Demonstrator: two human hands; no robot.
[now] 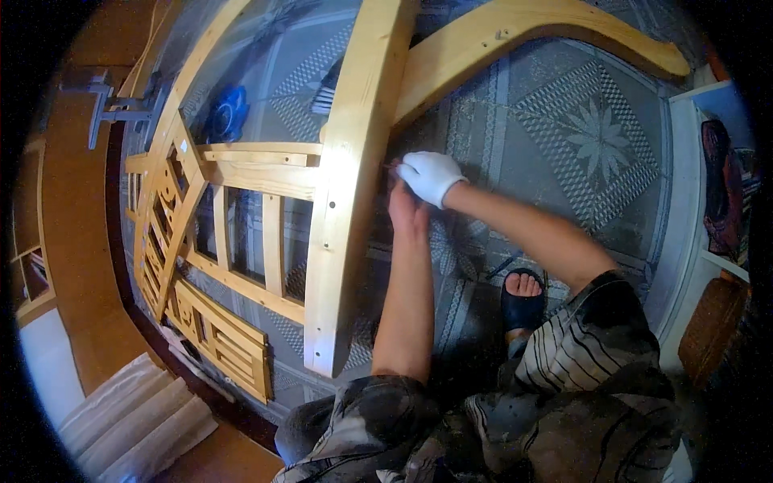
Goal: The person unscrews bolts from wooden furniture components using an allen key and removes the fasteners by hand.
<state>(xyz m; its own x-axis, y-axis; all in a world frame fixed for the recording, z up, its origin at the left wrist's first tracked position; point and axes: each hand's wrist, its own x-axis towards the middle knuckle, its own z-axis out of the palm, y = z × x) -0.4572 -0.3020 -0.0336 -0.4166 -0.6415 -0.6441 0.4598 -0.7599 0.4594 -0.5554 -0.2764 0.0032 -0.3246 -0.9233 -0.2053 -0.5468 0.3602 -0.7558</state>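
The gloved right hand curls against the bare left hand; I can't tell how tightly, or around what. It looks like close fingerwork, calling for steadiness beside the post. That pale, drilled wooden post joins slatted panels over the carpet, reaching toward its left edge.

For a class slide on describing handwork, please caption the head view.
White-gloved right hand and bare left hand close together beside a thick wooden beam, above a patterned floor covering.
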